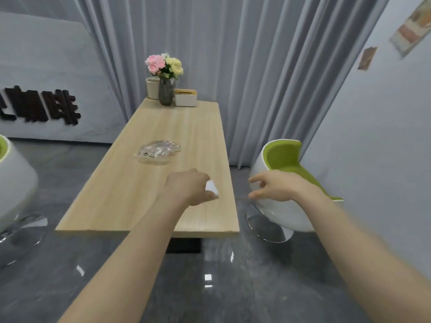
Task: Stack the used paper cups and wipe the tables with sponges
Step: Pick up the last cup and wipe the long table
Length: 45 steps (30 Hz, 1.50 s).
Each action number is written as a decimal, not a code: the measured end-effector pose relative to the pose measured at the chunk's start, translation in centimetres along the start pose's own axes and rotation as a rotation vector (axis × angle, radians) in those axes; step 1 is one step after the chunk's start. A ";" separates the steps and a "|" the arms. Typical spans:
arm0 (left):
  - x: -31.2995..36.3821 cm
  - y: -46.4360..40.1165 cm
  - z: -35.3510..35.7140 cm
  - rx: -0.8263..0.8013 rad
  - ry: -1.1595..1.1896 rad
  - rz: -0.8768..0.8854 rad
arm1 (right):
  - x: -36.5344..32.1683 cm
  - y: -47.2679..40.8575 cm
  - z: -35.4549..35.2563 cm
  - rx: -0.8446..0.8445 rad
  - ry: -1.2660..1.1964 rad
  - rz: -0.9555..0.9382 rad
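- Both bare forearms enter from the bottom edge, over glossy grey floor tiles [70,264], and reach fwd toward the table.
- Left hand [189,187]: over the near-right part of the long pale wood-grain table [121,194]; fingers curled round a small white block, prob. the sponge [211,188], thumb below it. Only a corner of the block shows past the knuckles; whether it touches the tabletop, cannot tell.
- Right hand [277,186]: off the table's right edge, in front of the white-shelled, green-lined tub chair [283,159]; thumb and forefinger apart in a loose C, other fingers half bent, holding nothing.
- Handling, judged: sponge looks light, soft, compressible; no care for breakage needed. Best held across its top with flat fingers and thumb on one side, so the broad face lies on the wood; too tight a fist lifts that face off. Wet, it may slip a little.
- Clear crinkled plastic dish or wrapper [158,151]: lies mid-table, well apart from the hand; prob. light and will slide if the sponge pushes it.
- Far end, close together: white cylindrical holder [152,88], dark glass vase of pink and yellow flowers [166,89], white tissue box w/ wooden lid [186,97]. Vase is the tip-over risk.
- No paper cups identifiable in view.
- Bkgd: grey curtains [233,54]; second chair [14,183] at left edge.
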State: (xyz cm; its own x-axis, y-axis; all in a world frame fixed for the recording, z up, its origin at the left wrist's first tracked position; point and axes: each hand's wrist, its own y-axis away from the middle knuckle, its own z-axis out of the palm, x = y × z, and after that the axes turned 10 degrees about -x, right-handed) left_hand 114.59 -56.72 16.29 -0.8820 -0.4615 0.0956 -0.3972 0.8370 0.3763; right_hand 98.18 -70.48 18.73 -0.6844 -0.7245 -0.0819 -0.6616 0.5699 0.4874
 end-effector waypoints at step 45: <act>11.6 -63.3 -3.7 -0.289 0.157 -0.245 | 26.4 -61.1 -15.0 -0.321 0.455 -0.257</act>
State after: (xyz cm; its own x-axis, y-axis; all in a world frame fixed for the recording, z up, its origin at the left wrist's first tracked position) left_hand 130.50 -116.14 -3.06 -0.7119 -0.6948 0.1021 -0.4831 0.5902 0.6467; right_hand 125.09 -130.25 -0.12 -0.2685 -0.9566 0.1132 -0.6142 0.2606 0.7449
